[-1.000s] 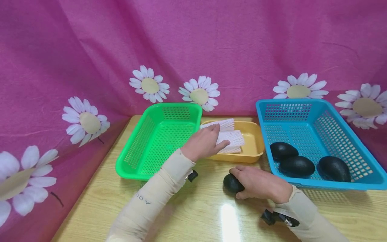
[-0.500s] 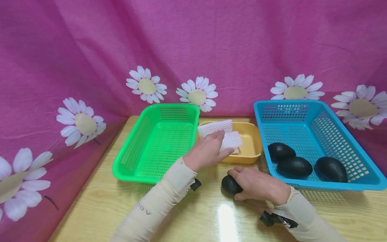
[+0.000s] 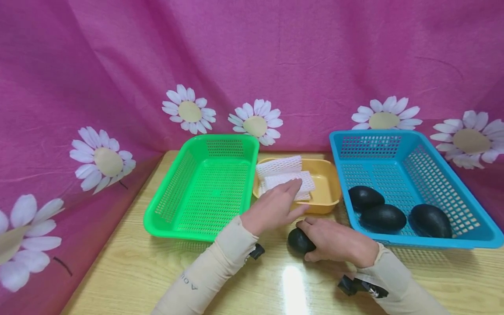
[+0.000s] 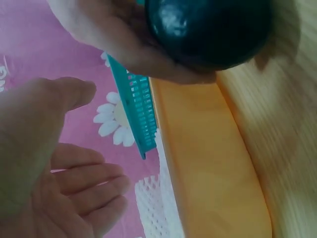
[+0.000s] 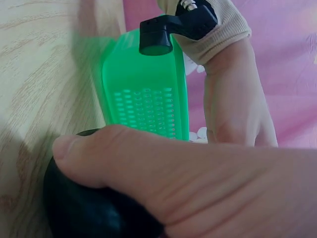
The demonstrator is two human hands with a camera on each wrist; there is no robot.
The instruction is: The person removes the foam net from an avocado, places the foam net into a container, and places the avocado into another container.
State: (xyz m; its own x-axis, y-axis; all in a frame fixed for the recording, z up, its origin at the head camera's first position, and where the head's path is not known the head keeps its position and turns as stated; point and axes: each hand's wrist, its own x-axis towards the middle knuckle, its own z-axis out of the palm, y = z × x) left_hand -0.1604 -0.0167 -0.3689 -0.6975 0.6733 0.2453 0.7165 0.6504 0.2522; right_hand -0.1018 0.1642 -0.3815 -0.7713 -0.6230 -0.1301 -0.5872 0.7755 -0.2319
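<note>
My right hand [image 3: 334, 240] grips a dark, glossy avocado [image 3: 301, 241] that rests on the wooden table. The right wrist view shows the thumb laid over the avocado [image 5: 94, 213]. Extended fingers and a raised thumb mark my left hand [image 3: 271, 208], which holds nothing. It hovers over the near left rim of the yellow bin [image 3: 327, 186], overlapping the white foam nets [image 3: 281, 166] inside. In the left wrist view, its palm and fingers [image 4: 89, 188] show beside a foam net [image 4: 153, 203], apart from the avocado [image 4: 210, 29].
On the left stands a green basket [image 3: 147, 218] with nothing in it. A blue basket [image 3: 460, 242] on the right holds several avocados [image 3: 383, 218] near its front wall. A pink flowered cloth [image 3: 307, 65] hangs behind the table [image 3: 122, 271].
My left hand has drawn back from the foam nets toward the avocado, uncovering more of the nets. My right hand keeps its grip on the avocado in place. The head view has shifted slightly.
</note>
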